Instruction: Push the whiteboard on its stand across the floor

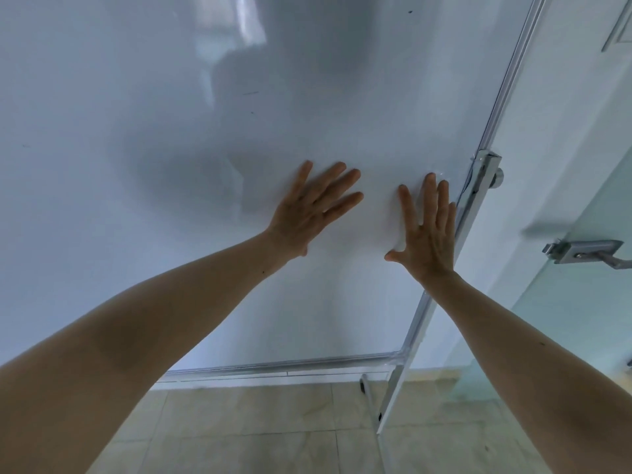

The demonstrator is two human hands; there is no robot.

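A large whiteboard (171, 131) fills most of the view, with a metal frame along its right and bottom edges. Its silver stand upright (475, 200) runs down the right side to the floor. My left hand (311, 208) lies flat on the board surface with the fingers spread. My right hand (427, 230) is also pressed flat on the board, close to the right frame edge. Neither hand holds anything. Both arms are stretched out in front of me. The stand's feet are mostly out of view.
A frosted glass door (581, 302) with a metal hinge or lock fitting (581, 251) stands just right of the stand. A white wall (564, 97) lies behind the board's right edge. Beige floor tiles (256, 432) show below the board.
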